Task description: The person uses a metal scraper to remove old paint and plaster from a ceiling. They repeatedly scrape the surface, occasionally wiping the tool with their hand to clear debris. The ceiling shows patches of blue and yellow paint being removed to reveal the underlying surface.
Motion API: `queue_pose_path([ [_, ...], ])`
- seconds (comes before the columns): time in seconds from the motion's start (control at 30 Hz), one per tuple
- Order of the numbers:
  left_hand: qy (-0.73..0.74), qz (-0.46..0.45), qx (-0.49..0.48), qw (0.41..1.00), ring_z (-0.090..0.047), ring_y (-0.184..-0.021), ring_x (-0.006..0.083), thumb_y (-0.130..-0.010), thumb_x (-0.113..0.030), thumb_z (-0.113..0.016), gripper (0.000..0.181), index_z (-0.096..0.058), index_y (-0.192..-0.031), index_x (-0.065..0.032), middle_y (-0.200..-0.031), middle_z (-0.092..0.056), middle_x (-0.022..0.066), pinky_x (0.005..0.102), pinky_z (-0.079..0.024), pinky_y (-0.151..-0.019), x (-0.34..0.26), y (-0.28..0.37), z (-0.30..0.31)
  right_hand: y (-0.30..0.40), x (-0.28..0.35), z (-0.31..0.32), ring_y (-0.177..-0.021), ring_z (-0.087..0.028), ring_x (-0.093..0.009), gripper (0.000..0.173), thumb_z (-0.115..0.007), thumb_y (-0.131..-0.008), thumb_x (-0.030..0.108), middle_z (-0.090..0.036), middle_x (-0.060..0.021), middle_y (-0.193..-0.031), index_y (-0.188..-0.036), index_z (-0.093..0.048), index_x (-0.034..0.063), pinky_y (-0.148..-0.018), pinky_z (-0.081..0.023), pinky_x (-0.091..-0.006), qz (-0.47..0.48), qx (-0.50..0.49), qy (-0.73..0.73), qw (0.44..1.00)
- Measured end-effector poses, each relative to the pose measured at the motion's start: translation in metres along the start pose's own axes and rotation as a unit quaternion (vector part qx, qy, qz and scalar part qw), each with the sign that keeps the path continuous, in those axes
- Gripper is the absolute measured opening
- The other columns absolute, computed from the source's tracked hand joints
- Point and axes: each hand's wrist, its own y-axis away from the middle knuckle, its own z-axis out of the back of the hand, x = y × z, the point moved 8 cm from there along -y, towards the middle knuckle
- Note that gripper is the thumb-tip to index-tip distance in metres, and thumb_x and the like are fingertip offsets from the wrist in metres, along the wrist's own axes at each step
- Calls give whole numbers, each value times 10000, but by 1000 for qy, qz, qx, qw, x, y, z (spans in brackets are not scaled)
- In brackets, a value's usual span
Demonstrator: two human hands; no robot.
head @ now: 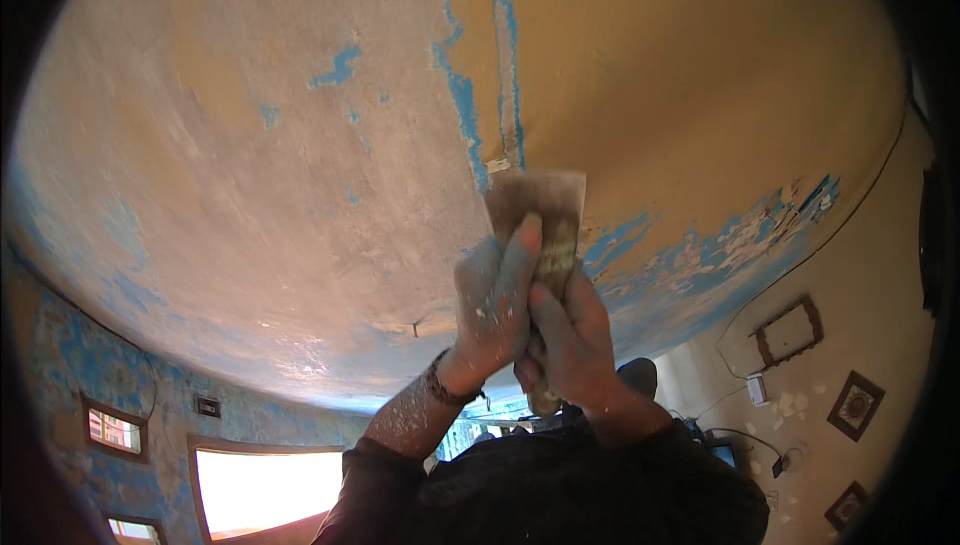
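Note:
Both hands are raised overhead on one wide-bladed paint scraper point(559, 196), whose broad edge is at the ceiling point(675, 80). My left hand point(487, 301), with a bracelet on the wrist and pale flecks on the skin, grips it from the left, its thumb laid along the blade. Lower down, my right hand point(574, 339) is wrapped about the handle, whose butt end shows below the fingers. Ochre paint covers the ceiling right of the blade. To the left lies a scraped, greyish-pink area point(300, 192) with ragged blue patches point(337, 69). A narrow bare strip point(506, 57) runs onward from the blade.
Peeling flakes point(787, 215) hang at the ceiling's right side. A bent wire point(415, 329) sticks out of the scraped area. Window openings, one bright point(266, 489), pierce the mottled blue wall point(75, 350). The right wall holds a wooden frame point(787, 331), a white box point(757, 389) and cables.

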Motion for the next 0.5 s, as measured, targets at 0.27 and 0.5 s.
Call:
queue_pose_path([
  [0.27,-72,-93,-24,993,-578,-607,260,-969,-111,-455,191,-574,-1094,-30,-766,-557,148,355,-456,-506,-16,-12,3,-1,9,-2,-490,-500,-66,238,-429,-977,124,-539,-42,-717,-1189,-396,21,-412,-416,-228,0,-8,5,1000],
  [0.5,58,57,-20,996,-558,-626,195,-952,-254,-511,272,-591,-940,7,-750,-570,112,323,-440,-527,-18,-50,15,-23,50,-21,-451,-490,-72,229,-435,-983,142,-529,-49,-689,-1172,-388,24,-400,-418,-230,15,37,-23,999],
])
